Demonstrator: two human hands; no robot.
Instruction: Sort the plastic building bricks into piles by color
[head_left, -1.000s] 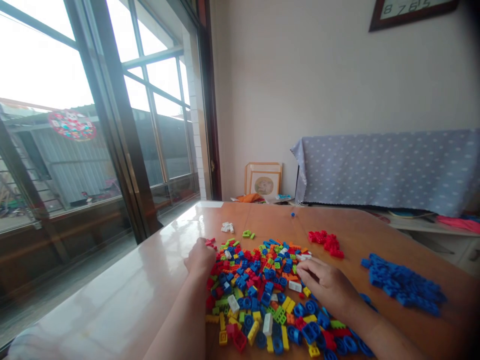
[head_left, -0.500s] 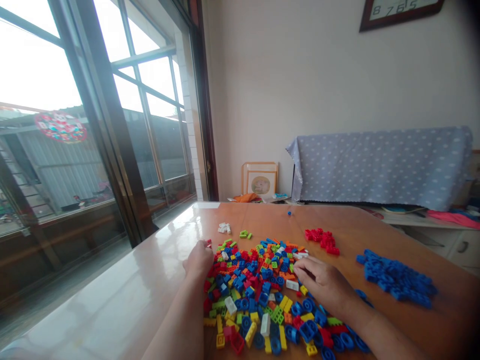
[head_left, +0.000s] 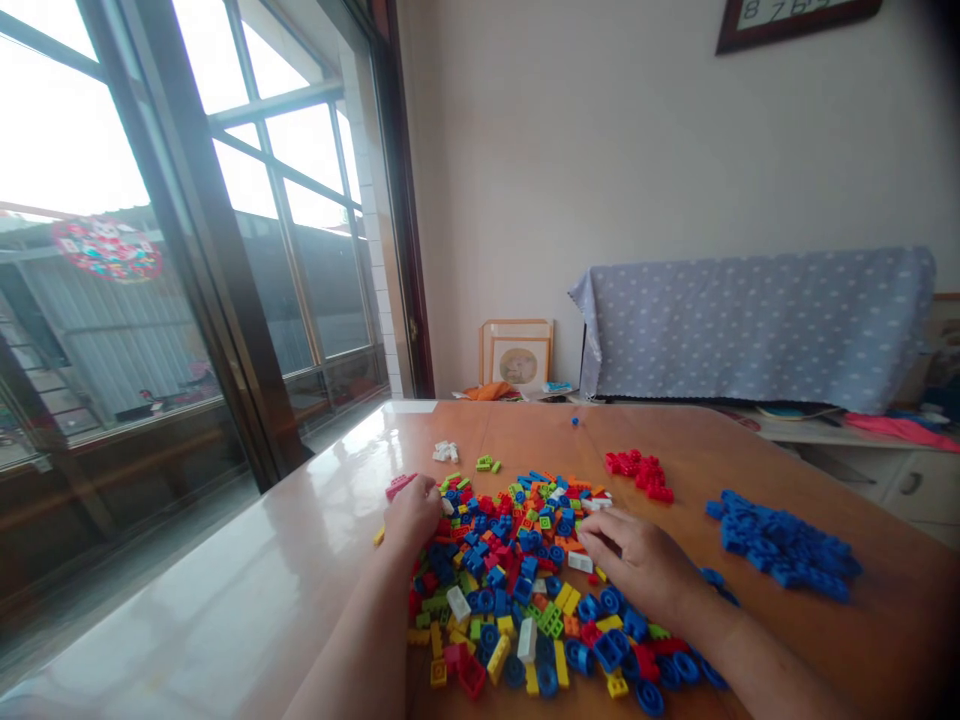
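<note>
A wide, mixed pile of toy building bricks (head_left: 499,575) lies on the table in front of me, in red, blue, yellow, green, orange and white. At its far left edge is my left hand (head_left: 411,518), back toward me, its fingertips hidden by the hand itself. Pinkish-red bricks (head_left: 400,485) lie just beyond its knuckles, and a yellow brick (head_left: 379,536) sits left of it. My right hand (head_left: 630,552) rests at the right side of the pile. Its thumb and forefinger are bent with tips close together, near a white brick (head_left: 579,562); what they pinch is too small to name.
Separate groups on the brown table (head_left: 540,435) are white bricks (head_left: 445,452), green bricks (head_left: 487,464), red bricks (head_left: 639,473) and a large heap of blue bricks (head_left: 784,545). A tiny blue piece (head_left: 575,421) lies near the far edge. Windows stand at the left.
My left hand has shifted right toward the pile, so pinkish-red bricks and a yellow brick now show on its left. My right hand keeps nearly the same pose. The view has turned slightly.
</note>
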